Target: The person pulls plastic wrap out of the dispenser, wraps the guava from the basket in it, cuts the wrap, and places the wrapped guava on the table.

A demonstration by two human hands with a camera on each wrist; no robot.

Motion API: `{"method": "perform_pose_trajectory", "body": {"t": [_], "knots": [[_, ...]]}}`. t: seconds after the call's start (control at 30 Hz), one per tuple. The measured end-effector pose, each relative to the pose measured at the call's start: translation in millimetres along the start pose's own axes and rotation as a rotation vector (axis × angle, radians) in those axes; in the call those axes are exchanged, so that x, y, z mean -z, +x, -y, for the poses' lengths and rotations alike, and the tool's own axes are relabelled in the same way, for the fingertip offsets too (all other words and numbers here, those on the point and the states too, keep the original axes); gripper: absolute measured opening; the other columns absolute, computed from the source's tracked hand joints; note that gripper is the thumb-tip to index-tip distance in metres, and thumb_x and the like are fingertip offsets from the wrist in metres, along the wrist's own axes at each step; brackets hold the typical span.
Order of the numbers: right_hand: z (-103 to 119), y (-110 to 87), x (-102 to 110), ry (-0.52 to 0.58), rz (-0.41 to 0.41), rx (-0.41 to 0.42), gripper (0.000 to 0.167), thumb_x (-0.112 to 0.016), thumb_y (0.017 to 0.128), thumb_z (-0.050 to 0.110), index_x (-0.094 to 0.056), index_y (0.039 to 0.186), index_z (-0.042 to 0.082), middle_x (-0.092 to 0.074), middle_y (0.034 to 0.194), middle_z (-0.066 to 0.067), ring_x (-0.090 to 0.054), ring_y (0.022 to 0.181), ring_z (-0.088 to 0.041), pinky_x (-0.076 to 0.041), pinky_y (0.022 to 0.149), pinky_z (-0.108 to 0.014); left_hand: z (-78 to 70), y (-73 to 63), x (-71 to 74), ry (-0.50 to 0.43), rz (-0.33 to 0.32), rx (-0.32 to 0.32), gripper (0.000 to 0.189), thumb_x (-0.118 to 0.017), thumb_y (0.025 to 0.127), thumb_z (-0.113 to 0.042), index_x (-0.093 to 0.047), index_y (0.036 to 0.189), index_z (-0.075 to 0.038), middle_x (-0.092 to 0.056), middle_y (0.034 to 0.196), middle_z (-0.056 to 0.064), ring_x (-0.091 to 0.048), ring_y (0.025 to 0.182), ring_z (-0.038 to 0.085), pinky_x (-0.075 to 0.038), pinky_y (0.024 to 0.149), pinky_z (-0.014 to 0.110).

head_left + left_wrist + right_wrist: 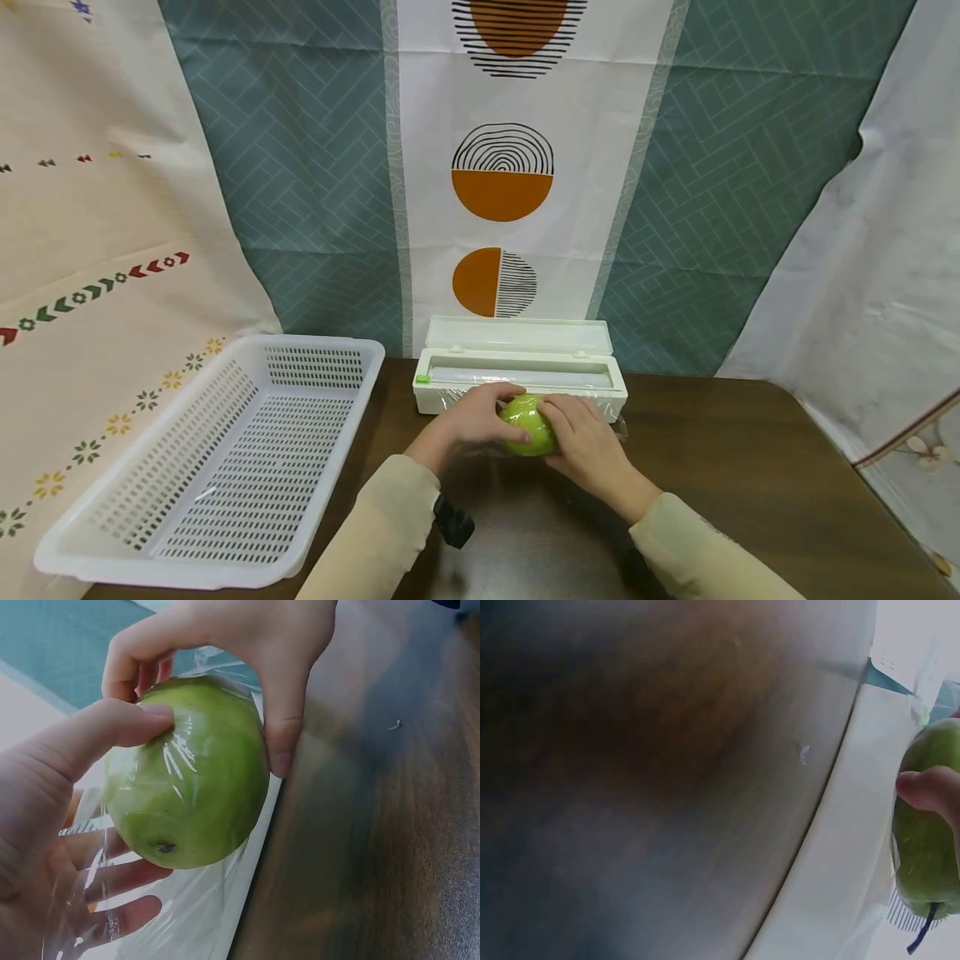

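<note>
Both hands hold a green pear (528, 427) in front of a white cling film box (431, 402). Clear cling film (176, 926) lies over the pear's skin and trails toward the box in the left wrist view. My left hand (474, 417) has its thumb on the pear and its fingers spread behind, under the film. From the other side, my right hand (588, 437) grips the pear between thumb and fingers. The pear's dark stem (924, 930) points down in the right wrist view. The box lid (517, 335) stands raised, with a film roll (521, 377) inside.
A white perforated plastic basket (300, 533) stands on the left of the dark wooden table (750, 467). Patterned cloth (300, 167) hangs behind the table. A tiny whitish scrap (396, 725) lies on the wood near the hands.
</note>
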State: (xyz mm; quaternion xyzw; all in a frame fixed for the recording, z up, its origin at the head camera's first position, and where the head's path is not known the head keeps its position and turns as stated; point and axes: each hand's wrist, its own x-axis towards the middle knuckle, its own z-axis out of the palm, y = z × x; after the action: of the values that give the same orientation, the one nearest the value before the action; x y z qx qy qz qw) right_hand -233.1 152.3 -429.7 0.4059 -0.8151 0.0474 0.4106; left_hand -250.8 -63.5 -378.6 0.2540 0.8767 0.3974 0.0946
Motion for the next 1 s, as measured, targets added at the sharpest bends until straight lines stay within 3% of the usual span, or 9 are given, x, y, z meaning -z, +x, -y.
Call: {"method": "perform_pose_trajectory", "body": {"t": [0.1, 0.17, 0.37, 0.47, 0.7, 0.87, 1.0], "knots": [[0, 0.6, 0, 0.006, -0.003, -0.006, 0.087, -0.092, 0.045, 0.025, -0.051, 0.118, 0.002, -0.055, 0.113, -0.012, -0.054, 0.103, -0.028, -0.043, 0.089, -0.041, -4.2, -3.2, -1.1, 0.061, -0.034, -0.009, 0.077, -0.078, 0.072, -0.038, -0.049, 0.136, -0.008, -0.060, 0.126, 0.008, -0.058, 0.104, 0.021, -0.049, 0.086, 0.033], [0, 1.3, 1, -0.001, 0.002, -0.011, 0.088, -0.093, 0.044, 0.027, -0.051, 0.117, 0.003, -0.055, 0.113, -0.012, -0.054, 0.103, -0.028, -0.043, 0.088, -0.041, -8.7, -6.6, -3.0, 0.151, -0.074, -0.026, 0.079, -0.077, 0.072, -0.041, -0.048, 0.138, -0.010, -0.057, 0.130, 0.007, -0.057, 0.108, 0.021, -0.048, 0.088, 0.034], [0, 4.3, 2, -0.032, 0.032, -0.048, 0.087, -0.091, 0.046, 0.033, -0.051, 0.118, 0.004, -0.056, 0.112, -0.010, -0.055, 0.101, -0.027, -0.045, 0.087, -0.041, -25.3, -19.0, -17.8, 0.682, -0.253, -0.207, 0.074, -0.074, 0.074, -0.048, -0.050, 0.135, -0.013, -0.053, 0.135, 0.007, -0.054, 0.118, 0.023, -0.048, 0.093, 0.041], [-1, 6.6, 3, -0.025, 0.050, -0.079, 0.087, -0.091, 0.048, 0.034, -0.051, 0.120, 0.004, -0.057, 0.111, -0.010, -0.056, 0.101, -0.027, -0.045, 0.087, -0.042, -28.7, -23.1, -27.8, 0.850, -0.302, -0.246, 0.075, -0.075, 0.074, -0.047, -0.049, 0.135, -0.011, -0.053, 0.133, 0.007, -0.053, 0.120, 0.022, -0.048, 0.093, 0.040], [-3, 12.1, 6, 0.015, 0.079, -0.132, 0.086, -0.089, 0.051, 0.036, -0.052, 0.122, 0.006, -0.059, 0.111, -0.009, -0.057, 0.101, -0.025, -0.047, 0.087, -0.042, -23.2, -21.4, -44.8, 1.026, -0.360, -0.220, 0.090, -0.082, 0.067, -0.045, -0.042, 0.138, -0.006, -0.050, 0.136, 0.007, -0.051, 0.122, 0.021, -0.048, 0.094, 0.035], [-5, 13.5, 7, 0.033, 0.093, -0.159, 0.083, -0.087, 0.052, 0.035, -0.053, 0.120, 0.005, -0.060, 0.109, -0.009, -0.058, 0.100, -0.025, -0.047, 0.086, -0.042, -14.2, -13.2, -55.2, 1.099, -0.503, -0.278, 0.089, -0.085, 0.062, -0.037, -0.044, 0.135, -0.006, -0.052, 0.133, 0.008, -0.054, 0.119, 0.022, -0.048, 0.092, 0.034], [-7, 14.3, 8, 0.052, 0.098, -0.167, 0.079, -0.086, 0.054, 0.035, -0.053, 0.119, 0.005, -0.060, 0.108, -0.009, -0.058, 0.099, -0.025, -0.048, 0.086, -0.043, -8.2, -5.7, -60.5, 1.103, -0.623, -0.324, 0.083, -0.086, 0.060, -0.031, -0.049, 0.130, -0.007, -0.056, 0.126, 0.007, -0.056, 0.114, 0.021, -0.049, 0.087, 0.032]]}}
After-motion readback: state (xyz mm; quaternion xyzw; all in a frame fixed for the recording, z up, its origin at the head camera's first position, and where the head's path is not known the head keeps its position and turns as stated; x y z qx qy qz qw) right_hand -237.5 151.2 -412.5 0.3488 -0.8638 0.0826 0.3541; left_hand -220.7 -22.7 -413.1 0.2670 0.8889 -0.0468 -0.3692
